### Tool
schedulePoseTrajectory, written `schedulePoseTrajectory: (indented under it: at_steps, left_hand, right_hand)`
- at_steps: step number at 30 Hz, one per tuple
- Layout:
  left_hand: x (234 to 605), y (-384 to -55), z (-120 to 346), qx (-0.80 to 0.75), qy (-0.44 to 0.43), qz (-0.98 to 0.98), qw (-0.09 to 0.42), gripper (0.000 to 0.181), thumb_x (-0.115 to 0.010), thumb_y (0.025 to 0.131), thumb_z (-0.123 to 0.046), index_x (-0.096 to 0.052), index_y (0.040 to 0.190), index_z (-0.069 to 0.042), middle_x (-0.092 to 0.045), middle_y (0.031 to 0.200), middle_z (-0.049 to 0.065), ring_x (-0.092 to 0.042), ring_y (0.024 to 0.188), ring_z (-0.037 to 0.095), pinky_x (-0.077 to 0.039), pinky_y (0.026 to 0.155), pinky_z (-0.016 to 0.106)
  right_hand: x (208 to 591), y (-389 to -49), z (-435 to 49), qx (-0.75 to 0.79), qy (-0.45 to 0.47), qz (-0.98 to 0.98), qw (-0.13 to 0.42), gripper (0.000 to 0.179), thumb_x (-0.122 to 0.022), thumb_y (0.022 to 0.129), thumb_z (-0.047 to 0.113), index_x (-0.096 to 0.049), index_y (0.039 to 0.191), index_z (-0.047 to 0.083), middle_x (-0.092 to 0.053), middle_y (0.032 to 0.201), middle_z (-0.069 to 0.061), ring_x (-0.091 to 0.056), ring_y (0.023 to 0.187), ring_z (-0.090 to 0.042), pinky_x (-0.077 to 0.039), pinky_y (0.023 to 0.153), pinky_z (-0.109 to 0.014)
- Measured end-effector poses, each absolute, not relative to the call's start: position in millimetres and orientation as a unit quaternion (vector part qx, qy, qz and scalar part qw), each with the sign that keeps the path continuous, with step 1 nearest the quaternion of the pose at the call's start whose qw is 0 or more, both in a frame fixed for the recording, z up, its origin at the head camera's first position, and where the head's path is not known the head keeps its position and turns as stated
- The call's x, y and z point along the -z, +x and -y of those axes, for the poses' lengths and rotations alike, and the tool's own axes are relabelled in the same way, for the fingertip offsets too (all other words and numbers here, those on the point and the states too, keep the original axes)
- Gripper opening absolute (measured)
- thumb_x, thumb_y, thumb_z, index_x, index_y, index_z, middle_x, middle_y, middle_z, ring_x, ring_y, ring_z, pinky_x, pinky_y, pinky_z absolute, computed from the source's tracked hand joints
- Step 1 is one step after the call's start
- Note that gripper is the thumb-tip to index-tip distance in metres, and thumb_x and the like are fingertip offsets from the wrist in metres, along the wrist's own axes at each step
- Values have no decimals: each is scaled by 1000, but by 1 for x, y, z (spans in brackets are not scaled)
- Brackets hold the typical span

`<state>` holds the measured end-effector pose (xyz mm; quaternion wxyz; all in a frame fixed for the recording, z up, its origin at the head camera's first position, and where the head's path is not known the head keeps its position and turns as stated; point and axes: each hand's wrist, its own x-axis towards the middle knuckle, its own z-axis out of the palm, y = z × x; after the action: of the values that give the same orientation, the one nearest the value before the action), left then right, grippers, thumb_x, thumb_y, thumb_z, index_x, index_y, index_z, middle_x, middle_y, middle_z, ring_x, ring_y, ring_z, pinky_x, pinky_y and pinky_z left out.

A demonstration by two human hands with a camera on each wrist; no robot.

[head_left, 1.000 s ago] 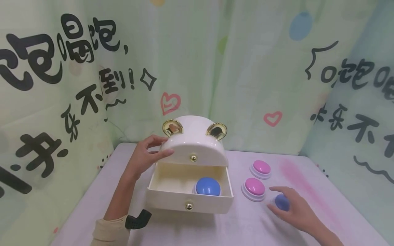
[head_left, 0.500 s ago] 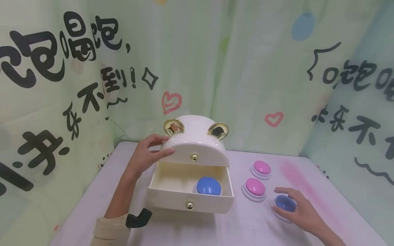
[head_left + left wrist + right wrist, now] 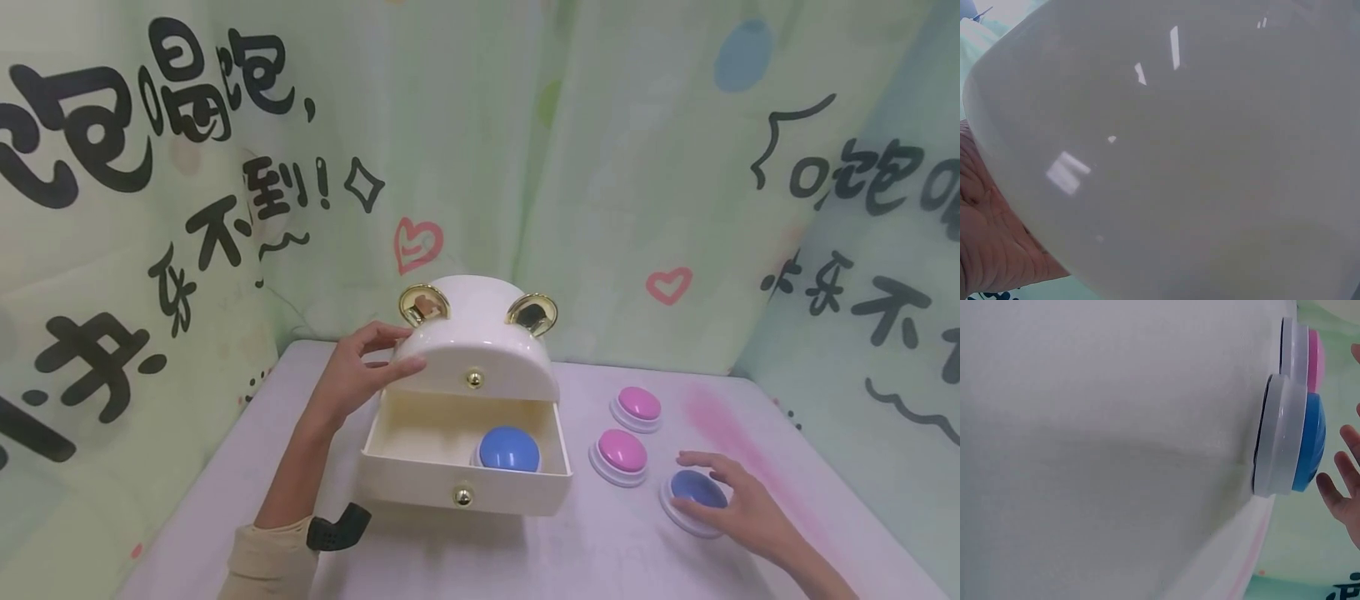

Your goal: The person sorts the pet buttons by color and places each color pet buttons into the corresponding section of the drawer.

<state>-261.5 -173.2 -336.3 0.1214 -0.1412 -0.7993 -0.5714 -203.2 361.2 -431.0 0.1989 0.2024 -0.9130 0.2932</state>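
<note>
In the head view my left hand [image 3: 360,375] holds the left side of a white drawer box [image 3: 468,329] with gold round ears, thumb on its front, fingers toward the ear. The box's glossy wall [image 3: 1179,156] fills the left wrist view. Its lower drawer [image 3: 405,483] stands pulled out, with a blue-domed push button [image 3: 510,450] in its right part. My right hand [image 3: 738,504] hovers, fingers spread, over another blue push button [image 3: 693,504] on the table. In the right wrist view its fingers are apart from the blue dome [image 3: 1312,447].
Two pink push buttons [image 3: 622,454] stand on the white table [image 3: 585,558] between the box and my right hand. A patterned curtain [image 3: 600,208] with black lettering surrounds the table at the back and sides.
The blue button by my right hand has come to rest slightly farther right, and the fingers have loosened from around it. My left hand stays on the box.
</note>
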Motion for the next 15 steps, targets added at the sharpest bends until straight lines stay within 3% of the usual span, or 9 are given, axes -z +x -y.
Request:
schedulePoseTrajectory:
  at_steps: [8, 15]
  left_hand:
    - [337, -261, 173, 571, -141, 799, 122, 47, -83, 86, -34, -67, 125, -12, -65, 129, 6, -57, 125, 26, -50, 103, 52]
    - [336, -261, 173, 572, -143, 798, 125, 47, -83, 86, -34, -67, 125, -13, -66, 129, 5, -58, 125, 26, -51, 103, 52]
  right_hand:
    - [434, -205, -365, -305, 198, 915, 174, 52, -93, 74, 16, -68, 118, 6, -67, 123, -11, -41, 115, 24, -38, 91, -1]
    - [436, -206, -367, -292, 181, 926, 157, 54, -93, 74, 21, -67, 120, 7, -65, 126, -20, -37, 114, 25, -37, 90, 0]
